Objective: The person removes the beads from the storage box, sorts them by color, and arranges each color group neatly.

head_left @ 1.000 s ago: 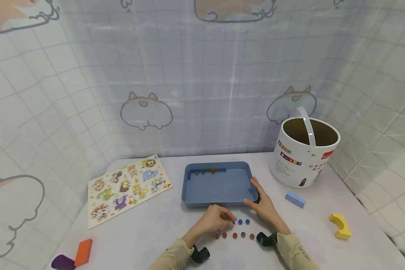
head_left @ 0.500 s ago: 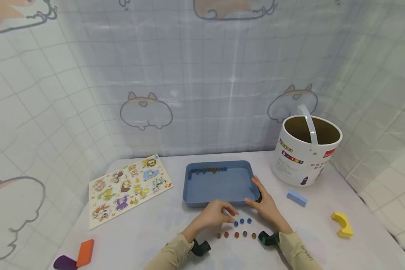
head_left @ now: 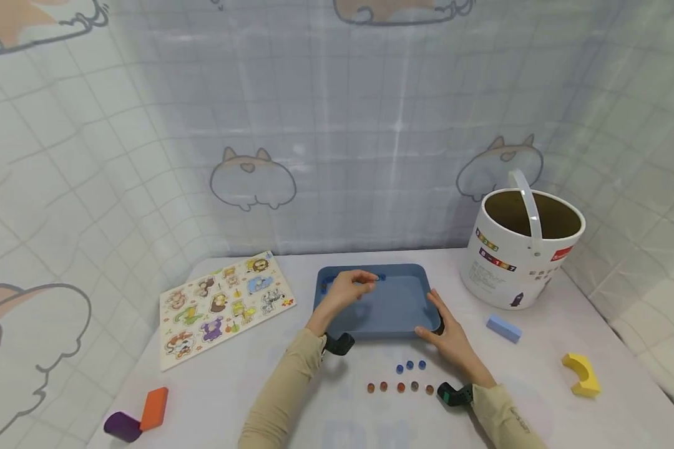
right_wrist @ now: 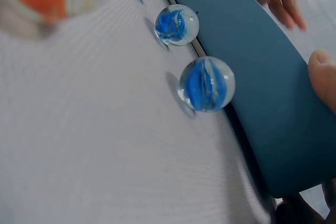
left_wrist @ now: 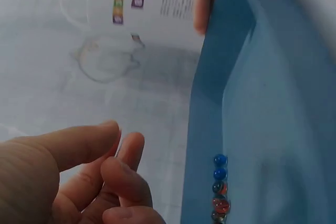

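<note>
The left hand (head_left: 344, 292) hung over a rectangular blue tray (head_left: 395, 312), its grasp unclear. The right hand (head_left: 450, 337), splayed, touched the tray.

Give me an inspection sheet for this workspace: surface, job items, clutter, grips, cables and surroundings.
Surface: pale table, faintly printed.
Job items: blue tray with a line of marbles along its far side, partly hidden in the head view; nearer the person, three blue marbles, then five mostly orange-brown marbles.
Clutter: animal board, orange block and purple piece on the left; white bucket, blue block and yellow arch block on the right.
Left grip: above the tray, fingers bent; cannot tell whether it holds anything.
Right grip: at the tray's near right corner.
Cables: nothing seen.
Surroundings: grid-patterned curtain with cartoon animals.
</note>
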Tool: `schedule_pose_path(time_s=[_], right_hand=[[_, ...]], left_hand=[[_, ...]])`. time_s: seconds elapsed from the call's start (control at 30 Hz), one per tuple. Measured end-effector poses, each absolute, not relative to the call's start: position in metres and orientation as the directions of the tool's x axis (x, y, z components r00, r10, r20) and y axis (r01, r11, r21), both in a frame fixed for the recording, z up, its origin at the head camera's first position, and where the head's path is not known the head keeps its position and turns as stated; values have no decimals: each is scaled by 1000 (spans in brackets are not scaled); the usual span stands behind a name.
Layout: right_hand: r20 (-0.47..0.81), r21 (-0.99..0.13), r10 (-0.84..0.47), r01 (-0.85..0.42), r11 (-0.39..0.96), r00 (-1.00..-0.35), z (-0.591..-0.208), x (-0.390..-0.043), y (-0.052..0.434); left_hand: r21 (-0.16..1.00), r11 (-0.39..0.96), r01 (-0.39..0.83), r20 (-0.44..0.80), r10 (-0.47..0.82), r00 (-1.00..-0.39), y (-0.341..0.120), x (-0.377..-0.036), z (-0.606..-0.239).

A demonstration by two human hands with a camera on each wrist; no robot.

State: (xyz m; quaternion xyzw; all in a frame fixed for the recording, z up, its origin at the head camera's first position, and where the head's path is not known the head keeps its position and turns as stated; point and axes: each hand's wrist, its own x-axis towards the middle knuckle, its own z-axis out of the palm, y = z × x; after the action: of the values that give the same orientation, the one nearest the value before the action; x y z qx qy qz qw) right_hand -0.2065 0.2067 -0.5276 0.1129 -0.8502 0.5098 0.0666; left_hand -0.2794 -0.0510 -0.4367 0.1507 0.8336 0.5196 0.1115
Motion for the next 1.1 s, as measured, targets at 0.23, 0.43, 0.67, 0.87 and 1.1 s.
schedule_pose_path(time_s=[0.23,0.43,0.67,0.87,1.1], right_hand=[[216,-854,-132,-253,455,-967,-536,-202,200],[206,-864,-123,-239,444,-971,-538,-199,196],[199,-853,-115,-230,468,-973,-525,-196,199],[210,-847,-117,-241,474,-971,-534,-203,204],[210,-845,-104,-234,481,-972,-531,-205,206]], left_hand=[[908,417,36,-86,269,-959,-33,-315,-455],[876,479,-43,-136,160,-978,-16,-323,-470],[755,655,-14,-97,92,-991,7,-327,-476],[698,715,29,-66,105,-992,13,-324,-474],[603,793,83,6,100,-995,20,-331,-476]])
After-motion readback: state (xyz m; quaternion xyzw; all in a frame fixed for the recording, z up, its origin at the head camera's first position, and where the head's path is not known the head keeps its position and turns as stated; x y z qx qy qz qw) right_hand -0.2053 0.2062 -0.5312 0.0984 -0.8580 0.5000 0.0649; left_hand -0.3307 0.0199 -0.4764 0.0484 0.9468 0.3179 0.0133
